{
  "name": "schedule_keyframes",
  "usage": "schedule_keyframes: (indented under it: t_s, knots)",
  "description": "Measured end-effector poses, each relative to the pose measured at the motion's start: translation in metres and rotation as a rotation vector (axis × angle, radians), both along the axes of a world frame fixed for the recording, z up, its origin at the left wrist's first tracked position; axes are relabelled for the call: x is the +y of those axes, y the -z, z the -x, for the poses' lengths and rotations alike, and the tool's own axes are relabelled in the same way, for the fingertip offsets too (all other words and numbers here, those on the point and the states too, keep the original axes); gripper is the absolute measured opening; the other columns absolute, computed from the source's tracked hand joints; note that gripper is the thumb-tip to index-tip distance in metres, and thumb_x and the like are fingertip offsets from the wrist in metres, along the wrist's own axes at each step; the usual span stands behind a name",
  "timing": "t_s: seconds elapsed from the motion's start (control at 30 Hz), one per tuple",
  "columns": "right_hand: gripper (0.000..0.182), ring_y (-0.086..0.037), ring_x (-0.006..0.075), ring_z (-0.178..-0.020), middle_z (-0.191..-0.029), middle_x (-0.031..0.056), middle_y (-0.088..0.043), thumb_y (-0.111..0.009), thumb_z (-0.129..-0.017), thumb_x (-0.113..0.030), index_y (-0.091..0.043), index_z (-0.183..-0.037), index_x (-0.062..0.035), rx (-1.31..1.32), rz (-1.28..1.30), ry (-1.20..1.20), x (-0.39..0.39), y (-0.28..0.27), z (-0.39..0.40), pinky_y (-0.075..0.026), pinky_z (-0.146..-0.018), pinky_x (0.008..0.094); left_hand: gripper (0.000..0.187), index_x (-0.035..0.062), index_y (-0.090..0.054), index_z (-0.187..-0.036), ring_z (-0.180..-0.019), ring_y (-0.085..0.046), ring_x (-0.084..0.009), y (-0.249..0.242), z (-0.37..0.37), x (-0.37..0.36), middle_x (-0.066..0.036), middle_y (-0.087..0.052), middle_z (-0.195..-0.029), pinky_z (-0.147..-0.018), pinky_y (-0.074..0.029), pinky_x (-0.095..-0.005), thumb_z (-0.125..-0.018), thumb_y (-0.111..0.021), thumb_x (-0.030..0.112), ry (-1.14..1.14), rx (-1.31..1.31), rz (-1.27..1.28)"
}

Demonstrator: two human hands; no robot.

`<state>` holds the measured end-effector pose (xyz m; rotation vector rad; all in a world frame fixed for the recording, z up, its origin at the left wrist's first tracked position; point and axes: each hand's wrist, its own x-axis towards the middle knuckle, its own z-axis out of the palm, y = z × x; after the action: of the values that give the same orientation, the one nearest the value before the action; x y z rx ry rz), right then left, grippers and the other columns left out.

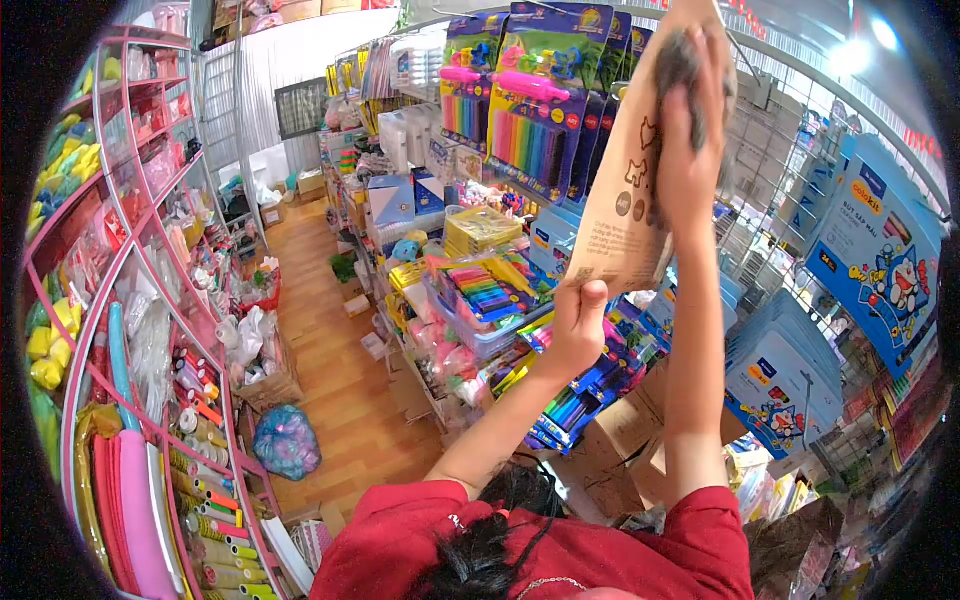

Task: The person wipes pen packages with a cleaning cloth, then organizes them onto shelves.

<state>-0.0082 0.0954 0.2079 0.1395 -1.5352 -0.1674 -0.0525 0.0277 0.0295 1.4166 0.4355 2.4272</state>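
Observation:
A tall brown paper package, printed with small dark animal shapes and lines of text, is held up tilted in front of the hanging goods. My left hand grips its lower edge, thumb on the front. Higher up, my right hand presses a dark grey, wadded cloth against the package's face. The fingers bend over the cloth, partly hiding it. Just behind the package hang packs of coloured pens.
Blue crayon packs hang on a wire rack at the right. Below my hands are a clear plastic bin of pen packs and cardboard boxes. Pink-framed shelves line the left. A bagged bundle sits on the wooden floor.

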Motion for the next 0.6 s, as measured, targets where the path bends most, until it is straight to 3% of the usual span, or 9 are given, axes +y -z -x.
schedule_keyframes:
  t_s: [0.03,0.1,0.17,0.27,0.33,0.4,0.43,0.5,0.6]
  knots:
    - [0.042,-0.024,0.0264,-0.132,-0.142,0.0122,-0.028,-0.041,-0.090,-0.018,-0.040,-0.132,-0.0139,0.035,0.064,0.008,0.014,-0.014,-0.001,-0.014,-0.106,0.0438,0.035,-0.0052,-0.046,-0.114,-0.100,-0.051,-0.0192,-0.002,-0.001,-0.001,-0.014,-0.055,-0.110,-0.087,-0.038,-0.0311,-0.094,-0.037,0.023,0.003,0.010,-0.011]
    - [0.044,-0.041,0.0175,-0.117,-0.129,0.0082,-0.043,-0.041,-0.092,-0.023,-0.038,-0.132,-0.0036,0.032,0.310,-0.345,0.029,-0.029,-0.006,-0.028,-0.099,0.0281,0.036,-0.0056,-0.043,-0.117,-0.102,-0.050,-0.0202,-0.007,-0.004,-0.003,-0.014,-0.053,-0.113,-0.088,-0.039,-0.0330,-0.095,-0.037,0.021,0.008,0.031,-0.032]
    - [0.044,-0.044,0.0153,-0.111,-0.125,0.0067,-0.047,-0.041,-0.092,-0.023,-0.037,-0.132,-0.0037,0.071,0.516,-0.424,0.051,-0.022,-0.016,-0.031,-0.096,0.0281,0.039,-0.0053,-0.035,-0.124,-0.111,-0.049,-0.0237,-0.005,0.004,-0.003,-0.014,-0.048,-0.120,-0.096,-0.038,-0.0390,-0.096,-0.034,0.022,-0.039,0.199,0.029]
    - [0.047,-0.042,0.0153,-0.115,-0.130,0.0076,-0.042,-0.039,-0.092,-0.022,-0.033,-0.134,-0.0038,0.115,0.720,-0.353,0.033,0.023,-0.020,-0.030,-0.098,0.0266,0.037,-0.0064,-0.040,-0.120,-0.109,-0.049,-0.0215,-0.017,-0.002,-0.018,-0.014,-0.051,-0.117,-0.092,-0.040,-0.0354,-0.095,-0.035,0.020,-0.007,0.203,0.027]
    - [0.051,-0.034,0.0177,-0.124,-0.137,0.0102,-0.035,-0.038,-0.092,-0.023,-0.027,-0.136,0.0001,0.068,0.755,-0.429,0.013,0.069,-0.014,-0.024,-0.103,0.0279,0.036,-0.0068,-0.043,-0.118,-0.108,-0.050,-0.0197,-0.017,-0.008,-0.015,-0.013,-0.053,-0.115,-0.091,-0.040,-0.0335,-0.095,-0.037,0.020,-0.057,0.145,-0.009]
    - [0.050,-0.018,0.0252,-0.133,-0.143,0.0151,-0.023,-0.037,-0.090,-0.018,-0.028,-0.135,-0.0003,-0.022,0.507,-0.191,-0.035,0.100,-0.011,-0.012,-0.108,0.0354,0.036,-0.0039,-0.041,-0.122,-0.109,-0.048,-0.0187,-0.016,-0.002,-0.013,-0.012,-0.050,-0.119,-0.093,-0.038,-0.0326,-0.094,-0.040,0.018,-0.147,0.172,-0.016]
    - [0.050,-0.017,0.0272,-0.134,-0.143,0.0155,-0.022,-0.038,-0.088,-0.018,-0.031,-0.135,-0.0024,-0.076,0.471,-0.174,-0.047,0.116,-0.011,-0.010,-0.108,0.0393,0.037,-0.0025,-0.040,-0.123,-0.109,-0.047,-0.0182,-0.016,0.001,-0.012,-0.012,-0.049,-0.121,-0.093,-0.038,-0.0321,-0.093,-0.042,0.018,-0.192,0.184,-0.018]
    - [0.050,-0.019,0.0333,-0.133,-0.142,0.0177,-0.024,-0.042,-0.083,-0.019,-0.040,-0.132,-0.0112,-0.190,0.319,-0.030,-0.066,0.123,-0.013,-0.009,-0.106,0.0485,0.045,-0.0038,-0.040,-0.124,-0.109,-0.048,-0.0184,-0.007,0.009,-0.007,-0.012,-0.049,-0.121,-0.091,-0.039,-0.0311,-0.092,-0.043,0.028,-0.063,0.095,0.021]
    - [0.045,-0.023,0.0357,-0.131,-0.140,0.0176,-0.029,-0.045,-0.084,-0.022,-0.045,-0.129,-0.0161,-0.230,0.101,0.085,-0.061,0.078,-0.010,-0.010,-0.106,0.0498,0.048,-0.0033,-0.045,-0.119,-0.099,-0.054,-0.0153,-0.009,0.007,-0.003,-0.011,-0.055,-0.112,-0.082,-0.044,-0.0280,-0.093,-0.042,0.036,-0.177,0.081,0.008]
